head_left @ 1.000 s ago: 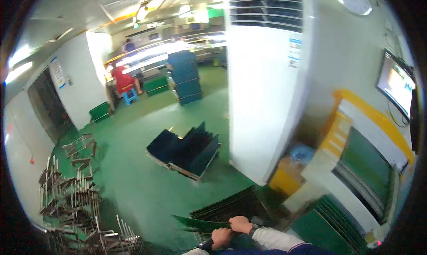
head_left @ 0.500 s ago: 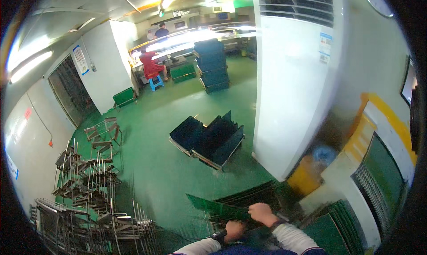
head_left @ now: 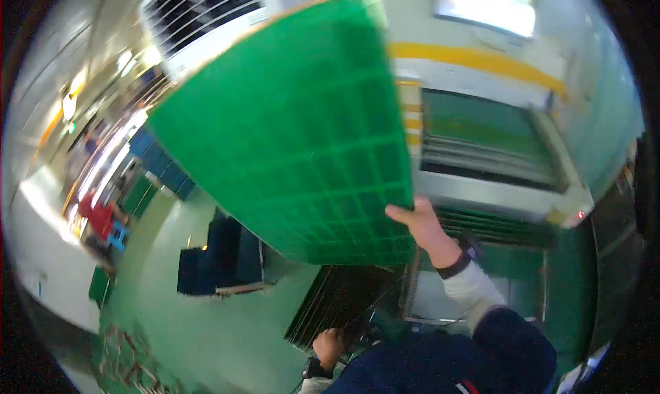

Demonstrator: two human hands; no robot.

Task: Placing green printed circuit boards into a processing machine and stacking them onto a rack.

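Note:
A large green circuit-board panel (head_left: 295, 139) with a faint grid of rectangles is held up in front of me, tilted. My right hand (head_left: 430, 232) grips it at its lower right edge, thumb across the face. Low in the middle, my left hand (head_left: 328, 346) is curled beside a rack of dark upright boards (head_left: 340, 294). Whether its fingers hold the rack or a board's edge is hidden. The raised panel stands apart from my left hand and covers much of the view.
At right stands a machine bed (head_left: 495, 181) with a green surface; below it is a row of stacked boards (head_left: 491, 229). Another rack of dark boards (head_left: 220, 256) sits on the green floor at left. Metal stands (head_left: 127, 359) lie lower left. A person in red (head_left: 100, 215) sits farther back.
My view has turned to the right. Both hands were low at the rack; now my right hand has lifted a green circuit-board panel high, while the left stays low.

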